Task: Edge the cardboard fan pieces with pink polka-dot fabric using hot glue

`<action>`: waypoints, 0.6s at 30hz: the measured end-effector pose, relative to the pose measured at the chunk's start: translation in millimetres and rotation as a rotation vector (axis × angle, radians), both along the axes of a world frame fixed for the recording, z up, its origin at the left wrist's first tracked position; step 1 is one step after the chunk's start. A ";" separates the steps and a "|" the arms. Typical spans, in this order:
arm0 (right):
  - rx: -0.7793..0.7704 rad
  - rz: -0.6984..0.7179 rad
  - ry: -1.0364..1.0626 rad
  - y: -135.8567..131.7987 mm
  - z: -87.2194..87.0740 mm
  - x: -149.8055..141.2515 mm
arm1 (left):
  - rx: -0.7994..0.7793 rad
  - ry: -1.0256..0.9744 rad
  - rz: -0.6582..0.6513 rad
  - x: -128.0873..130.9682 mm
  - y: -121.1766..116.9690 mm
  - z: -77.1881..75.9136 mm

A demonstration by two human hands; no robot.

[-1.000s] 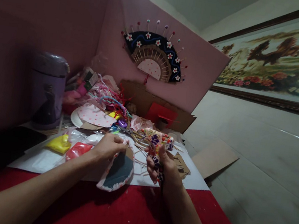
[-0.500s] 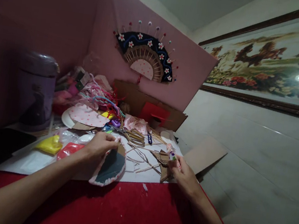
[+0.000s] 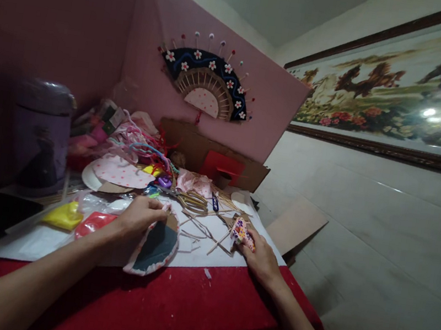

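Note:
My left hand (image 3: 139, 222) is closed on the upper edge of a half-round cardboard piece (image 3: 157, 244). Its dark grey-green face is toward me, and pink-and-white cloth is folded around the rim. To its right, my right hand (image 3: 259, 257) grips a pink, flower-patterned glue gun (image 3: 242, 234), its front end pointing left. Apart from the cardboard piece, the gun is above thin sticks (image 3: 219, 243) on the white sheet (image 3: 188, 260). Brown cardboard scraps behind the gun are partly hidden.
Gold-handled scissors (image 3: 189, 201) and a blue-handled tool (image 3: 215, 203) lie behind my hands. At left are a purple flask (image 3: 40, 142), a yellow packet (image 3: 64, 215) and a red packet (image 3: 94, 225). A decorated fan (image 3: 208, 82) hangs on the pink panel. Red cloth (image 3: 181, 309) covers the table.
My right hand has turned the glue gun from upright to leftward and lower, slightly nearer the cardboard piece. My left hand keeps its hold. The whole view has shifted a little.

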State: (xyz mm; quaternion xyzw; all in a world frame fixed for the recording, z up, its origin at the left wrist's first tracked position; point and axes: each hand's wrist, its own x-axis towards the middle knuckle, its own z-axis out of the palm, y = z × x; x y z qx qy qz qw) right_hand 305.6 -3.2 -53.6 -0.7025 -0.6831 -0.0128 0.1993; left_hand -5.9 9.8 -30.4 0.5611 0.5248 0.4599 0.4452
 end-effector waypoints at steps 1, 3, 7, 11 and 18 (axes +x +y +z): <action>-0.008 0.017 0.001 0.6 0.7 1.4 | -0.008 0.002 0.001 -0.1 0.3 -0.2; -0.050 0.065 -0.023 -1.4 5.0 4.3 | -0.026 -0.002 -0.021 -0.3 0.4 0.6; -0.080 0.072 -0.143 -20.7 31.9 -2.3 | 0.025 -0.053 -0.108 0.6 -5.2 8.3; 0.230 0.109 0.103 -39.0 62.9 -45.0 | 0.026 -0.098 -0.272 1.5 -12.9 15.0; -0.154 0.396 1.099 20.5 50.1 -135.5 | 0.035 -0.099 -0.405 -1.6 -12.4 9.0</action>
